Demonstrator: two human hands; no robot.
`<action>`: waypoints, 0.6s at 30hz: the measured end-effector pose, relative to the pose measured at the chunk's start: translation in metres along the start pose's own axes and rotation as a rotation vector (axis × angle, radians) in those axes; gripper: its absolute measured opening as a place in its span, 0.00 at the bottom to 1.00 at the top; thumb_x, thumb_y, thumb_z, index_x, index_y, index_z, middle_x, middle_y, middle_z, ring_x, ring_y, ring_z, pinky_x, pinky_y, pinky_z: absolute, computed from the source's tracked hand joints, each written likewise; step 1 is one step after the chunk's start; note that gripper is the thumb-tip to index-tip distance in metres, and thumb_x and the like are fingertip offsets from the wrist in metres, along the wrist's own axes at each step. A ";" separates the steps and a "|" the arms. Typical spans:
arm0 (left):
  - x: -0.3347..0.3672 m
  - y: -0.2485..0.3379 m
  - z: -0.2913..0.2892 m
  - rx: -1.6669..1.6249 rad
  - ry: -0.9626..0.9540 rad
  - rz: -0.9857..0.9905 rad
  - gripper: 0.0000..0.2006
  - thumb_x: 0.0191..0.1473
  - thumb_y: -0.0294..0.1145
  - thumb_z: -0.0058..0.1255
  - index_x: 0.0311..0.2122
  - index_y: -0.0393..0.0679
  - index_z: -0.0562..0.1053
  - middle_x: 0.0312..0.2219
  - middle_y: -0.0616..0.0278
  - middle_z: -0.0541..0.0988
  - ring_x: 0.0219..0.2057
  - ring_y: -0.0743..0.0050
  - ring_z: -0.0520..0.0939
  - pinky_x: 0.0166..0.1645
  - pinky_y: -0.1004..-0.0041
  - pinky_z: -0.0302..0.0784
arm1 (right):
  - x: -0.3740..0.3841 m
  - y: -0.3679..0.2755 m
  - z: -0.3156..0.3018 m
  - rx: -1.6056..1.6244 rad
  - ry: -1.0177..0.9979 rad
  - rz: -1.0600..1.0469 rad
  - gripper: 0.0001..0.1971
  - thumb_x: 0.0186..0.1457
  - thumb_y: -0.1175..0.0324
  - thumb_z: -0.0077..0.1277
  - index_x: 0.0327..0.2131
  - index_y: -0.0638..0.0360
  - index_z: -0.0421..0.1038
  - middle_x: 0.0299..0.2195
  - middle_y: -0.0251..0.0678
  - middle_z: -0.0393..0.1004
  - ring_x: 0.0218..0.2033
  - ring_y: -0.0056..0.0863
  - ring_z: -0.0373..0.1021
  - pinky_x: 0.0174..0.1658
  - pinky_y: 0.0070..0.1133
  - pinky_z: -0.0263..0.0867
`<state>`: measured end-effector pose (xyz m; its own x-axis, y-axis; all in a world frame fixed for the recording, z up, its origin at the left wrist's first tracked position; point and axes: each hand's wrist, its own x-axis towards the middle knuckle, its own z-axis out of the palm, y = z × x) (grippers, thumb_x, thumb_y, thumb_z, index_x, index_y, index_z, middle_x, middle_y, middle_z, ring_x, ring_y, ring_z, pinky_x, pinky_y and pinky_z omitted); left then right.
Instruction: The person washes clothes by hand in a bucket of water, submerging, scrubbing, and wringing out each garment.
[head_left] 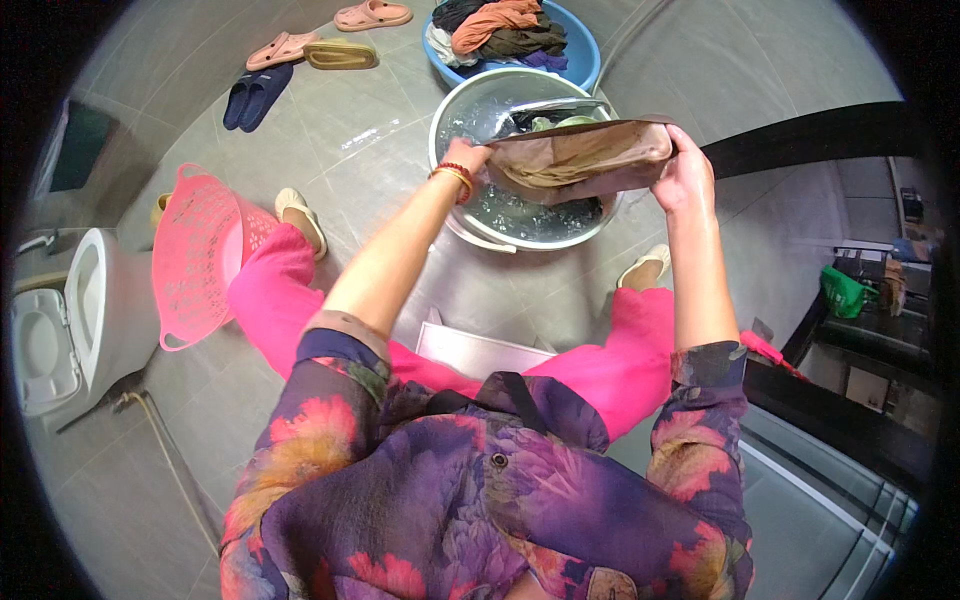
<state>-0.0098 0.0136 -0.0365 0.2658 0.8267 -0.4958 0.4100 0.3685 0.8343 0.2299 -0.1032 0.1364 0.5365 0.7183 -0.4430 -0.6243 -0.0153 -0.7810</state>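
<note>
**Brown cloth (585, 165) hung stretched above tub (478, 108)**

The left hand (466, 157) had its fingers clamped on the cloth's left end, the right hand (688, 178) on its right end. A blue basin (588, 55) of clothes (495, 25) stood on the tub's far side.

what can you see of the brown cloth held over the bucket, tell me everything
The brown cloth looks like soft fabric, with a darker brown strip along its upper edge and a paler, tan, creased area below. It is stretched sideways between the left-hand grip and the right-hand grip, its right end slightly higher in the picture, above the pale-rimmed bucket. Whether its lower edge touches the water cannot be told.
</note>
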 end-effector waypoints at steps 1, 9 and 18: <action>-0.004 0.001 0.006 -0.317 -0.205 -0.248 0.18 0.49 0.39 0.47 0.43 0.42 0.65 0.21 0.61 0.70 0.23 0.61 0.77 0.23 0.61 0.75 | 0.000 0.003 0.002 0.002 -0.003 -0.003 0.08 0.53 0.74 0.43 0.34 0.68 0.68 0.33 0.41 0.72 0.34 0.31 0.70 0.41 0.27 0.68; 0.024 0.039 -0.037 -0.734 -0.263 0.047 0.12 0.48 0.22 0.39 0.39 0.40 0.69 0.34 0.53 0.76 0.34 0.61 0.78 0.41 0.63 0.76 | 0.008 0.029 -0.025 -0.286 -0.006 -0.279 0.11 0.53 0.73 0.38 0.38 0.65 0.68 0.35 0.37 0.71 0.36 0.27 0.69 0.40 0.24 0.67; 0.025 -0.006 -0.011 0.569 0.043 0.440 0.18 0.43 0.30 0.47 0.44 0.49 0.70 0.38 0.46 0.72 0.39 0.51 0.75 0.47 0.66 0.69 | 0.046 0.158 -0.059 -1.296 -0.064 -0.322 0.20 0.51 0.61 0.38 0.48 0.54 0.65 0.41 0.49 0.70 0.44 0.46 0.66 0.48 0.31 0.60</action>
<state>-0.0152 0.0369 -0.0516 0.4811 0.8681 -0.1227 0.6668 -0.2715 0.6940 0.1890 -0.1133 -0.0336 0.5079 0.8449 -0.1681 0.5289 -0.4598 -0.7133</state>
